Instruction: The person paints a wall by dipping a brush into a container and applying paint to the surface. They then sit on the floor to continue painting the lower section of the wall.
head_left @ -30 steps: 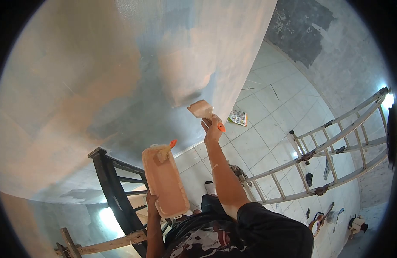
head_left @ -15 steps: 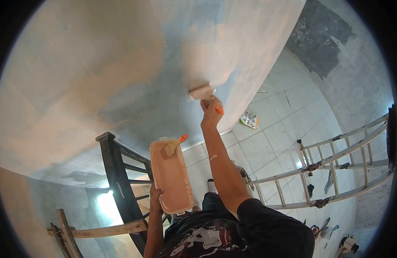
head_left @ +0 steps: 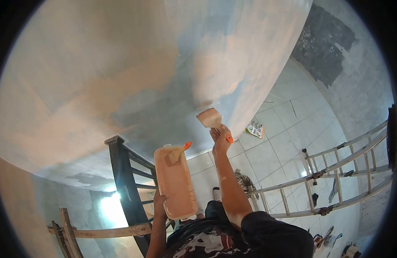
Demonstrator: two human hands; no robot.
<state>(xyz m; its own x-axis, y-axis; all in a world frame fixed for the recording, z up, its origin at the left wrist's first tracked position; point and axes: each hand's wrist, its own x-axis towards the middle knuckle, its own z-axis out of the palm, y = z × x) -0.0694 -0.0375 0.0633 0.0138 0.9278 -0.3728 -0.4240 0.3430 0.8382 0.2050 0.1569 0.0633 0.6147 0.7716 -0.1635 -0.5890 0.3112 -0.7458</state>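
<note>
My right hand [head_left: 222, 138] is closed around the orange-tipped handle of a wide paintbrush [head_left: 209, 117], whose flat head is coated in peach paint. The brush head appears slightly off the wall [head_left: 164, 107], which carries peach patches over grey-blue. On the left, my left hand [head_left: 160, 203] grips the side edge of a long plastic tray [head_left: 177, 193] with peach paint in it; its fingers underneath are hidden. A second brush [head_left: 177, 154], with an orange handle end, rests at the tray's far end.
A black railing [head_left: 121, 172] stands just left of the tray. An aluminium ladder [head_left: 323, 172] spans the right side above the tiled floor [head_left: 271, 137]. A printed packet [head_left: 255, 129] lies by the wall's foot. Wooden bars [head_left: 108, 232] are at lower left.
My right hand has drawn the brush down toward me, and its head has come away from the wall. The tray is still in my left hand. The camera view has shifted slightly.
</note>
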